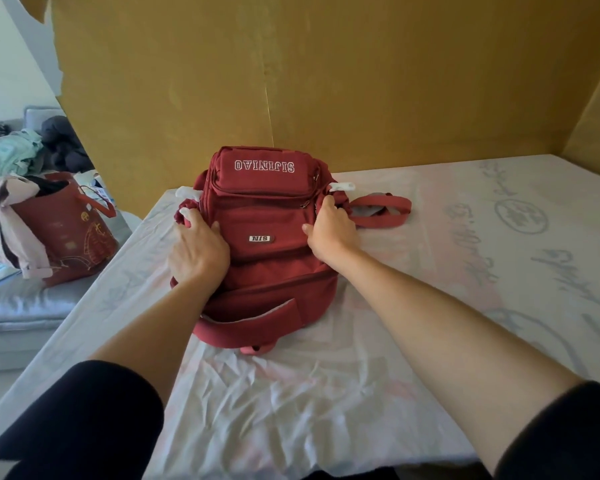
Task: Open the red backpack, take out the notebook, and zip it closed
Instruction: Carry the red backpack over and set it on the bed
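The red backpack (267,220) lies flat on the white sheet, its front face up and its top handle toward me. All visible zippers look closed. My left hand (196,251) grips its left side with fingers curled around the edge. On the right side, my right hand (331,228) holds the backpack near a zipper line, thumb on the front panel. A red shoulder strap (381,211) trails out to the right. No notebook is visible.
The wrinkled white sheet (326,393) covers the table. A brown cardboard wall (326,81) stands behind and to the right. At left, a bed holds a red tote bag (63,230), a pink garment and a clothes pile (21,154).
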Available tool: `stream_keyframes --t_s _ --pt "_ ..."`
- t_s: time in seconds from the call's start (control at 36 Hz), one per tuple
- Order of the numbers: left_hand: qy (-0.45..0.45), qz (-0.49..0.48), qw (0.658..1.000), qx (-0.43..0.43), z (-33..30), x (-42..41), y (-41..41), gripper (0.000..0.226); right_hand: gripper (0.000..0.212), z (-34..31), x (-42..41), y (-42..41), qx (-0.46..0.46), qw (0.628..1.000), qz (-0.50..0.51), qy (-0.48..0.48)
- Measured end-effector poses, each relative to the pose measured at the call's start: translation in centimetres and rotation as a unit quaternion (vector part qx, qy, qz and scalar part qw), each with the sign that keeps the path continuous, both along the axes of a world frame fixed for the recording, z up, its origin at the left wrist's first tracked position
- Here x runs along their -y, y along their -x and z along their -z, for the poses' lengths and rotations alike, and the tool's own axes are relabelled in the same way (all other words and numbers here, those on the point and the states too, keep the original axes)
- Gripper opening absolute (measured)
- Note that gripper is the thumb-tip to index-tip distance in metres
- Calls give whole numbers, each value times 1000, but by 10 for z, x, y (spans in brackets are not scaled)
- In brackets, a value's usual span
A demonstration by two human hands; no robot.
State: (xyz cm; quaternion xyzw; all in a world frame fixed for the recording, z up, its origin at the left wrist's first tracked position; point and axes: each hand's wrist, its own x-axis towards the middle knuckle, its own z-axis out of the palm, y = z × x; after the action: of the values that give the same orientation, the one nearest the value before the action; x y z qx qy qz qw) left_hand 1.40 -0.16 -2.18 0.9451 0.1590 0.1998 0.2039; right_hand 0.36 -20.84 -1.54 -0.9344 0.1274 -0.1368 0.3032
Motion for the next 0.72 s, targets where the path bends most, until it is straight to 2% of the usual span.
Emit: stream_keyframes --t_s 0.25,0.72 --pt "0 13 1000 23 -16 5 2 55 50 -4 6 2 47 999 -22 12" --pt "8 45 997 55 -50 59 3 56 51 -42 63 26 104 993 -16 49"
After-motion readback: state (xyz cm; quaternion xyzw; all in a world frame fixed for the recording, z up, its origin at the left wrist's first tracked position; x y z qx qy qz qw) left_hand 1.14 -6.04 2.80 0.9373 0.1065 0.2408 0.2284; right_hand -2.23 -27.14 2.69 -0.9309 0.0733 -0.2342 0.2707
